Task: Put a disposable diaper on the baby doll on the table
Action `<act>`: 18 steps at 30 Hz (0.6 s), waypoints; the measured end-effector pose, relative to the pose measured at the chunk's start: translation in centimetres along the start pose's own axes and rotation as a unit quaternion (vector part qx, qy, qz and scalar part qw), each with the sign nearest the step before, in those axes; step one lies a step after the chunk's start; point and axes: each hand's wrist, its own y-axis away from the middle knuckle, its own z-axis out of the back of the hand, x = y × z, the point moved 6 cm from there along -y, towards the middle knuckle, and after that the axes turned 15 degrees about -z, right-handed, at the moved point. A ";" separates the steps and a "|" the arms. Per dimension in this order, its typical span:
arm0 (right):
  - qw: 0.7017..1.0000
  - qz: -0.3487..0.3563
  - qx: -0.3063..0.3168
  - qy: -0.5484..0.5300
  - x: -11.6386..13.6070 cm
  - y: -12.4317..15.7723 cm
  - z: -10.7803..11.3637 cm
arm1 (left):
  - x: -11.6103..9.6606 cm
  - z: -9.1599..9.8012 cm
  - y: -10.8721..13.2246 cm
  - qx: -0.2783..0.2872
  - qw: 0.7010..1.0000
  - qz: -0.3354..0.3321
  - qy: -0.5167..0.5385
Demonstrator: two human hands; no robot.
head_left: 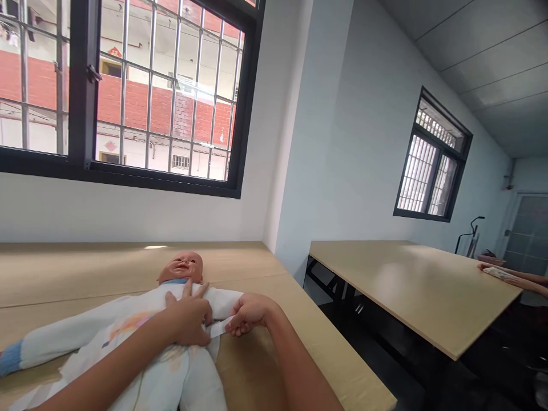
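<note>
A baby doll [182, 267] lies on its back on the wooden table, dressed in a white suit [141, 305] with blue collar and cuff and a coloured print on the chest. My left hand [188, 317] rests on the doll's chest just below its neck, fingers spread apart. Beside the doll's torso, my right hand [250, 314] pinches the end of a white strap [219, 329], which runs toward my left thumb. How the strap joins the clothing is hidden. The doll's left-side sleeve lies stretched out across the table.
The table [265, 268] stands against the wall under a barred window [166, 91]. Past a gap on the right is a second table [398, 279]. Another person's hands [509, 277] hold a whitish item at its far right end.
</note>
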 end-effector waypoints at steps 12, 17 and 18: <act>0.995 0.057 0.049 -0.072 0.4 -0.7 0.2 | -0.9 0.6 0.1 0.019 0.999 0.024 -0.020; 0.970 0.130 0.141 -0.149 1.9 -1.0 -2.7 | -0.4 0.1 -0.2 0.011 0.999 0.010 -0.031; 0.966 0.135 0.149 -0.162 2.2 -1.1 -3.2 | -0.2 0.0 -0.2 0.011 0.999 0.012 -0.029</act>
